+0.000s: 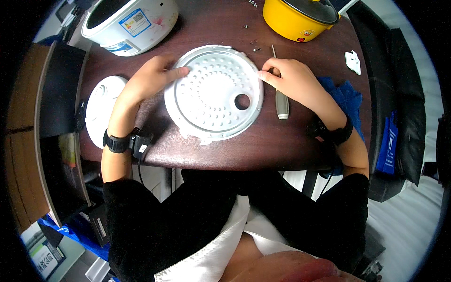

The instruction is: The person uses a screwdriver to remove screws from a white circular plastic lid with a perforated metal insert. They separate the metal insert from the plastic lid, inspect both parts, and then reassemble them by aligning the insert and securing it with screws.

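Observation:
A round, pale grey inner lid plate (211, 113), with rings of raised bumps and one round hole near its right side, is between my hands on the table. My left hand (152, 77) grips its upper left rim, thumb on the top face and fingers partly hidden at the edge. At the right rim, my right hand (292, 77) has its thumb and forefinger closed on the edge, the other fingers curled in. A screwdriver (282, 104) with a grey-green handle lies partly under the right hand, its shaft pointing away from me.
A white rice cooker body (162, 30) stands far left, a yellow pot (289, 23) far right. Small screws (256, 49) are scattered between them. A white lid (101, 108) lies left, a blue cloth (340, 91) and a small white plastic part (352, 62) right.

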### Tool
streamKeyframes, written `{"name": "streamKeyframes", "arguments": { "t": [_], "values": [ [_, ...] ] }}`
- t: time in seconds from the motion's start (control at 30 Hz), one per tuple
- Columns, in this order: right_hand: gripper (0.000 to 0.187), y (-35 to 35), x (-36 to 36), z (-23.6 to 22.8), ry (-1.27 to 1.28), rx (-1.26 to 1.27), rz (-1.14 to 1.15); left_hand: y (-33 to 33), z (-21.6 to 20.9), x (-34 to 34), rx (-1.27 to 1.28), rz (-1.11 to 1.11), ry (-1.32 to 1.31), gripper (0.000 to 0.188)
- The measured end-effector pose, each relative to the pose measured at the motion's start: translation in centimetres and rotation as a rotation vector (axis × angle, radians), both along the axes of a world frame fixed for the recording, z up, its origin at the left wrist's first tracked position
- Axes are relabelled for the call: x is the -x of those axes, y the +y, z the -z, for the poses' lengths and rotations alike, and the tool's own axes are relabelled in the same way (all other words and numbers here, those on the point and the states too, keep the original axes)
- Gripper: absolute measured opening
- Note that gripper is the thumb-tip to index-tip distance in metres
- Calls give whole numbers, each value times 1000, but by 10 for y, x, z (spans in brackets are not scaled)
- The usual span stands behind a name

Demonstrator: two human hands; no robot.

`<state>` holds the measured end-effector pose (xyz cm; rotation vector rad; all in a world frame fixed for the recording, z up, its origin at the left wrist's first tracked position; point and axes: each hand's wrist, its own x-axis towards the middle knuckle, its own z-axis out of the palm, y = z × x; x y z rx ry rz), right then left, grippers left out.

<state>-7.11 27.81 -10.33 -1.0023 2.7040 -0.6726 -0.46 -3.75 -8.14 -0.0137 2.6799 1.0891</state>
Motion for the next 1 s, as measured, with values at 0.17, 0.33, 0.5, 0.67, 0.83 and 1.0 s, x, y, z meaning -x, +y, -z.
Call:
{"name": "streamKeyframes", "arguments": {
  "t": [0.17,0.33,0.5,0.67,0.83,1.0],
  "values": [
    [26,14,5,-1,59,-95,-15,-12,9,5,57,-56,0,40],
    [26,18,16,-15,-6,-235,33,-9,10,10,67,-165,30,35],
    [22,16,45,-11,123,-234,-26,-7,11,2,166,-136,41,42],
    [18,-14,63,-13,180,-216,-116,-24,29,-2,521,-27,352,57],
    [17,-39,71,0,227,-211,-152,-11,19,-12,385,124,391,79],
    [19,-46,76,6,276,-244,-220,-2,23,-18,433,261,388,91]
  ]
}}
